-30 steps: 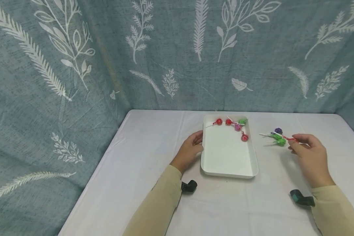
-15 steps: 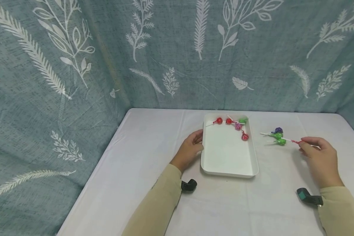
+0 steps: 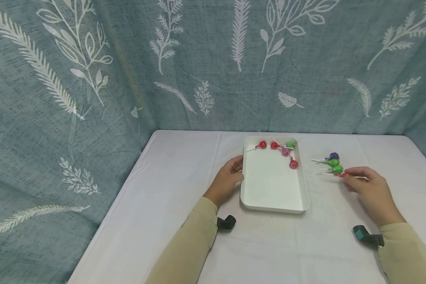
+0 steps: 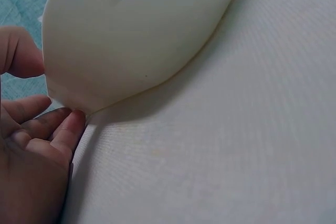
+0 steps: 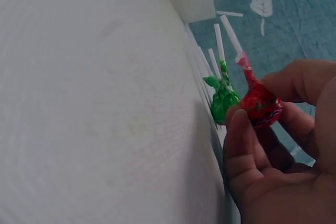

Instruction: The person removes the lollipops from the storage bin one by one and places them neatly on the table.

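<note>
My right hand (image 3: 370, 191) pinches a red-wrapped lollipop (image 5: 257, 103) by its round head, thumb and fingers on either side, low over the table. Its white stick points left, towards the tray. Just beyond it two green lollipops (image 3: 335, 162) and a dark purple lollipop (image 3: 334, 156) lie in a row, sticks also leftward. My left hand (image 3: 227, 179) rests against the left side of a white rectangular tray (image 3: 273, 189), fingertips touching its outer wall. Inside the tray's far end are red lollipops (image 3: 262, 144), a pink one (image 3: 285, 151) and a green one (image 3: 291, 144).
A white cloth (image 3: 177, 173) covers the table. Teal curtain (image 3: 213, 79) with white leaf prints hangs behind the table and along its left side. Small black wrist devices (image 3: 367, 236) jut from both sleeves.
My right hand first drew right with the red lollipop, then came back left and lower, laying it alongside the nearer green lollipop. The left hand and tray stay put.
</note>
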Available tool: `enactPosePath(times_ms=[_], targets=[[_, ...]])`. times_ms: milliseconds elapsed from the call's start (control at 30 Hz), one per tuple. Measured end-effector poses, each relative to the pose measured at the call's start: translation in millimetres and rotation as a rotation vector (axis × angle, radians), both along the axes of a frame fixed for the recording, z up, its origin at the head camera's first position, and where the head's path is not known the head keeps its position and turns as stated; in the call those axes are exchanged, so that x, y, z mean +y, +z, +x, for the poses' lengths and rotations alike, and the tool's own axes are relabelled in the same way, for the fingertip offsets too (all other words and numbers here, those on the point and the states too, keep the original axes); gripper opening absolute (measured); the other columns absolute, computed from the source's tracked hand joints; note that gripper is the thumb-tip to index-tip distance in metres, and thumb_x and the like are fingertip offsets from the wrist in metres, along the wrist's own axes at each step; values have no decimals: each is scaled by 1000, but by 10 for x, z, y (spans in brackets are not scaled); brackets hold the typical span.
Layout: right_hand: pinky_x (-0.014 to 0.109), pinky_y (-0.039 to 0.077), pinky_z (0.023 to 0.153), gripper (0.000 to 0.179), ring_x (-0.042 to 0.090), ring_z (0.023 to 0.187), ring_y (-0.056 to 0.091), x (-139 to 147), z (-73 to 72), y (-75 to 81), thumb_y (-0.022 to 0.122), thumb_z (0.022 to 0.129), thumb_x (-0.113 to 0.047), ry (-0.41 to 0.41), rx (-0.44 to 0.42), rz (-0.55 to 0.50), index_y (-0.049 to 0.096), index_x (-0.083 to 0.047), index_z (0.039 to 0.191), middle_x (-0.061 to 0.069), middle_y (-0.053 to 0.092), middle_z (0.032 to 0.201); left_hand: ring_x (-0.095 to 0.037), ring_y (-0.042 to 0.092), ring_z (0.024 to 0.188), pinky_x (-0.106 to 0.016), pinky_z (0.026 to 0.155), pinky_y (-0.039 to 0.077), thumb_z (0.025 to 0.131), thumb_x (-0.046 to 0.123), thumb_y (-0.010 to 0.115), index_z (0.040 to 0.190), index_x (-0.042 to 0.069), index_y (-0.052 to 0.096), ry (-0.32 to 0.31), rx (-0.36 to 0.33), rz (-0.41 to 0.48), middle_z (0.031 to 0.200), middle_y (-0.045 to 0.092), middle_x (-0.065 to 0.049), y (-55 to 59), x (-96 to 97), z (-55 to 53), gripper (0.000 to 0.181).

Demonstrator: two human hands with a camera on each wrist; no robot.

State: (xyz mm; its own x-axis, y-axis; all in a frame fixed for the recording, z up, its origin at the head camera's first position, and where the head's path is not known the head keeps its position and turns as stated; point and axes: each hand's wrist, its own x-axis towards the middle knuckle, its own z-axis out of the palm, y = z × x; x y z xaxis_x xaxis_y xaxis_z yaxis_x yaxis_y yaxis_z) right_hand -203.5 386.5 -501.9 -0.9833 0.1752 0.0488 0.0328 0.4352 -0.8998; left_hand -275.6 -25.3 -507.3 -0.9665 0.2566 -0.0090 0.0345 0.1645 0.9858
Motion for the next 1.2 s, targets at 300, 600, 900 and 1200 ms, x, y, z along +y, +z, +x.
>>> enactPosePath(times_ms=[300,600,900,1200], targets=[[16,51,69,49,6,100,57,-24,-27,-33,64,111,-30,11,-77,123,58,4,146,26,55,145,-21,52,146,-38,121,42,91,3,61,164,6,47,5,3,-9,162,54,-5,-17,8,-15,74],[14,52,68,51,6,97,59,-32,-54,-61,65,111,-32,-14,-75,156,58,6,145,27,59,141,-21,53,146,-39,121,42,90,4,61,164,7,47,16,0,-17,162,54,-5,-21,15,-7,75],[15,49,68,51,25,107,57,-52,-56,-33,65,111,-33,-30,-92,185,59,5,144,28,60,140,-21,53,145,-39,120,43,90,3,61,164,8,48,22,-13,-10,161,55,-4,-15,17,-11,75],[27,46,75,52,31,112,54,-46,-52,-20,64,111,-32,-23,-100,185,57,5,146,29,59,142,-20,53,145,-40,121,42,90,4,62,164,7,48,12,-9,8,159,56,-4,-9,14,-8,75]])
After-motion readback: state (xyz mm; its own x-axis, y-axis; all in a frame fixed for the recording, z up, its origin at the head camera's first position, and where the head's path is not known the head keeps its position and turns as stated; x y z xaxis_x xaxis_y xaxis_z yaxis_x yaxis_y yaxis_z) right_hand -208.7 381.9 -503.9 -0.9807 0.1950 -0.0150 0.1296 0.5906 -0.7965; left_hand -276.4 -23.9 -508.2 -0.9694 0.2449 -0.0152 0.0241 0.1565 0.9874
